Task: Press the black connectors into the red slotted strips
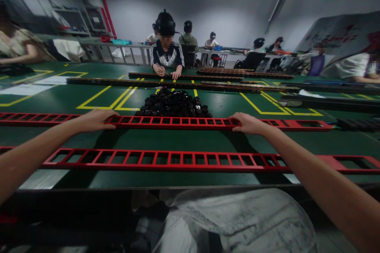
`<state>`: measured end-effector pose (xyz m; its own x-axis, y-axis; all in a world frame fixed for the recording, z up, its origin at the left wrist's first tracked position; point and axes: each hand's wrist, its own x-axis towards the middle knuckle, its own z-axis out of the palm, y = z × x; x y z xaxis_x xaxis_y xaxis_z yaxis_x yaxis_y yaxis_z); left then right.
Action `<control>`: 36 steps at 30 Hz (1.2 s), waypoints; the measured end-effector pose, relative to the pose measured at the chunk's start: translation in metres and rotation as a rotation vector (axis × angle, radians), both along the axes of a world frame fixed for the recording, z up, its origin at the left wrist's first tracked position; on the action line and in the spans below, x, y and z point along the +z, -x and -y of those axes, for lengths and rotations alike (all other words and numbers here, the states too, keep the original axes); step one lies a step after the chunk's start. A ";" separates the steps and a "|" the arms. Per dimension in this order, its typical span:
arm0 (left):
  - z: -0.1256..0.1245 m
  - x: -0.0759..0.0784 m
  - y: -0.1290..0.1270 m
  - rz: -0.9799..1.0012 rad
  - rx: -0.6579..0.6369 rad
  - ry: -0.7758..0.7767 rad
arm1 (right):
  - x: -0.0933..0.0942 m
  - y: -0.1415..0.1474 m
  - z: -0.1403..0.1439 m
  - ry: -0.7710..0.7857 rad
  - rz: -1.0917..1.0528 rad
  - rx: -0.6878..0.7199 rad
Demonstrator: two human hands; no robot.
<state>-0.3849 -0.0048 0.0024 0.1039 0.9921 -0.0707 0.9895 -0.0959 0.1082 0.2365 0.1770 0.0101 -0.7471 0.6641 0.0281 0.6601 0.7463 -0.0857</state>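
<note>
Your left hand [94,120] lies palm down on the far red rack [166,122], fingers curled over its near edge, the grip closed on the rail. Your right hand [248,123] sits further along the same rack, fingers bent over the rail, also closed on it. This rack runs crosswise over the green counter [184,142], well out in front of you. A second red rack [184,159] lies parallel, nearer to you, apart from both hands; both forearms pass over it. Just behind the far rack, between your hands, is a heap of small black parts [175,103], close to the rail; whether it touches cannot be told. Yellow lines [101,99] mark the counter beyond. Further back lie dark racks [184,84], and a person [166,53] across the counter has both hands on one of them. More people sit at benches behind.
</note>
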 end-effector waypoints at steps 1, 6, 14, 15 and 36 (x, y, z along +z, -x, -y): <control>0.002 -0.001 0.001 0.006 0.002 -0.003 | 0.000 0.000 0.003 0.000 0.002 0.003; 0.007 -0.004 0.011 0.031 0.035 0.015 | 0.002 0.002 0.015 0.013 0.023 0.029; 0.000 -0.007 0.021 0.023 0.075 0.017 | 0.001 0.014 0.006 -0.049 -0.003 0.032; -0.001 -0.008 0.024 0.020 0.074 0.018 | 0.001 0.015 0.005 -0.049 -0.006 0.040; 0.135 -0.013 -0.068 0.054 0.028 0.068 | -0.004 -0.063 0.143 0.032 0.011 -0.076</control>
